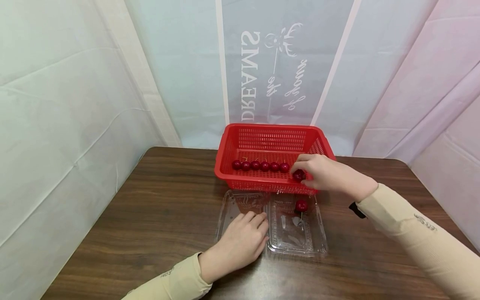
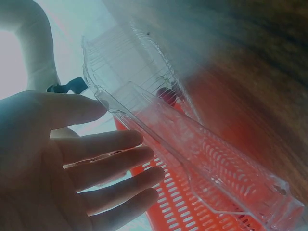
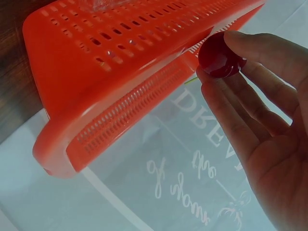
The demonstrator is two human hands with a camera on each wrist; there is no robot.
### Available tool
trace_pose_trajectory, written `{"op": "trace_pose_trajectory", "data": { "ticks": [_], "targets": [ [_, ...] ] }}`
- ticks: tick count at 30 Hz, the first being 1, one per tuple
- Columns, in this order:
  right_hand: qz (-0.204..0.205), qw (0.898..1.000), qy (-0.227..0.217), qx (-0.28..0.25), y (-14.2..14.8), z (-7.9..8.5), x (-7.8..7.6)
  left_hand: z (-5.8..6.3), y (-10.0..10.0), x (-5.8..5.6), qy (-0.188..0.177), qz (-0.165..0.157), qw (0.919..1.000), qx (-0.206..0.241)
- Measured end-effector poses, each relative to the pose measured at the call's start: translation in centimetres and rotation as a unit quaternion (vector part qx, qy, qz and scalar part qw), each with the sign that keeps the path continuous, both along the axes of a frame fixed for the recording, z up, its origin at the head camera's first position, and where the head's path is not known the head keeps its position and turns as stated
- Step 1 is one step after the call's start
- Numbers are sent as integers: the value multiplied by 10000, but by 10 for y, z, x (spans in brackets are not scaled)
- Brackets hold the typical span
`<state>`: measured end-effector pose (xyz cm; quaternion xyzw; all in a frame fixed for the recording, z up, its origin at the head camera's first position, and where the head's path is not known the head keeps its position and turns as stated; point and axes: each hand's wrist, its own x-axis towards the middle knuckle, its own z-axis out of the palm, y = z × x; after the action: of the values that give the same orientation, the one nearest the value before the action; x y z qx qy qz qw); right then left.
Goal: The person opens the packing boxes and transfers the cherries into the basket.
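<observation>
My right hand (image 1: 318, 171) is over the right part of a red plastic basket (image 1: 275, 183) and pinches a dark red cherry (image 3: 219, 55) between thumb and fingers. Inside the basket, several cherries (image 1: 264, 166) lie in a row to the left of that hand. A hinged clear plastic box (image 1: 292, 246) lies opened flat in front of the basket. One cherry (image 1: 301, 205), stem toward me, sits in its right half. My left hand (image 1: 240, 239) rests at the box's left half, near the middle fold. In the left wrist view its fingers (image 2: 120, 163) are extended and hold nothing.
Everything stands on a dark brown wooden table (image 1: 157, 208). Behind the basket hangs a pale curtain (image 1: 187, 62) with mirrored lettering. White cloth (image 1: 67, 125) borders the left side, and more cloth (image 1: 420, 91) the right.
</observation>
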<state>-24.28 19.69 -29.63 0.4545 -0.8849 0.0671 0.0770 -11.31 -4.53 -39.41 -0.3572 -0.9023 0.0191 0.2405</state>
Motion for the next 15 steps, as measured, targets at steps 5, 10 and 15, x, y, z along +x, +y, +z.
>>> {"op": "trace_pose_trajectory", "data": {
  "ticks": [5,10,15],
  "targets": [
    [-33,9999,45,95,0,1,-6,-1,0,0,33,-4,10000,38],
    [-87,9999,-15,70,1,1,-13,-2,0,-1,40,-2,10000,20],
    [-159,9997,-139,82,2,2,-21,-1,0,0,-2,7,10000,11]
  ]
}}
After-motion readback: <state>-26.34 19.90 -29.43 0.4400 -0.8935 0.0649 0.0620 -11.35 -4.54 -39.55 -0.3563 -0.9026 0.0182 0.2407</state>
